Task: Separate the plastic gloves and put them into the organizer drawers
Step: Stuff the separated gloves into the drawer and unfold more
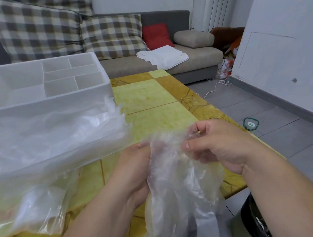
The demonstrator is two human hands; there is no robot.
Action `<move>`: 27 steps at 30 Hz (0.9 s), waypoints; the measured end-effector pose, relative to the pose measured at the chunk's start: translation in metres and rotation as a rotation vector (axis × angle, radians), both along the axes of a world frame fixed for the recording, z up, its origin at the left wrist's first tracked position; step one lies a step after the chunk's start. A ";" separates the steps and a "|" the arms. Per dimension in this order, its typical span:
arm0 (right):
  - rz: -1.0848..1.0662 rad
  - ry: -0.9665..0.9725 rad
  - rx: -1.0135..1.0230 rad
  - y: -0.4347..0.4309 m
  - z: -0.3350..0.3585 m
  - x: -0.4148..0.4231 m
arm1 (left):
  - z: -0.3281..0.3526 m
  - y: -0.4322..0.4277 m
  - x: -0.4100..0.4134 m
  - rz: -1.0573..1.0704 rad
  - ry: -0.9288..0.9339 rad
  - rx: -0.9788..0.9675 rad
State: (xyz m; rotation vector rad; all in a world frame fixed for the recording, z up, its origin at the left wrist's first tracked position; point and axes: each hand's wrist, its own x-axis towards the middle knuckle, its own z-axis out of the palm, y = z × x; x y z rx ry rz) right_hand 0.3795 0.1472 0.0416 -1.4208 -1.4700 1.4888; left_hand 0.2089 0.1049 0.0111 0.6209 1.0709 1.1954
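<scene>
A bunch of clear plastic gloves (177, 184) hangs between my two hands over the table's near edge. My left hand (135, 168) grips the bunch from the left side. My right hand (215, 143) pinches its upper edge between thumb and fingers. A white organizer (43, 101) with several top compartments stands at the left of the table. Its pulled-out clear drawer (105, 146) holds a loose heap of gloves (59, 131). A plastic bag (28, 207) lies in front of it.
The yellow-green tiled table (150, 98) ends close on the right. Behind it stands a grey sofa (194, 59) with checked cushions, a red pillow and a white cloth. A white cable (217, 87) and a green-and-white lid (251, 124) lie on the grey floor.
</scene>
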 end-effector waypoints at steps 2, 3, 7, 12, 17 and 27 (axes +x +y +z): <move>-0.035 -0.012 0.024 0.001 -0.004 -0.001 | 0.000 0.001 0.001 0.007 0.004 0.002; -0.045 -0.034 0.039 0.002 -0.005 -0.002 | -0.001 0.001 0.001 0.002 0.012 0.008; -0.027 -0.086 0.082 0.001 -0.006 -0.004 | 0.002 0.000 0.000 -0.025 0.056 0.035; -0.022 -0.084 0.106 -0.002 -0.008 -0.013 | 0.001 0.000 0.000 -0.048 0.004 0.042; -0.040 -0.054 0.108 -0.003 -0.012 -0.017 | 0.003 -0.002 0.000 -0.048 -0.037 0.054; -0.148 -0.151 0.285 -0.003 -0.010 -0.018 | 0.009 -0.004 0.002 -0.021 0.038 0.038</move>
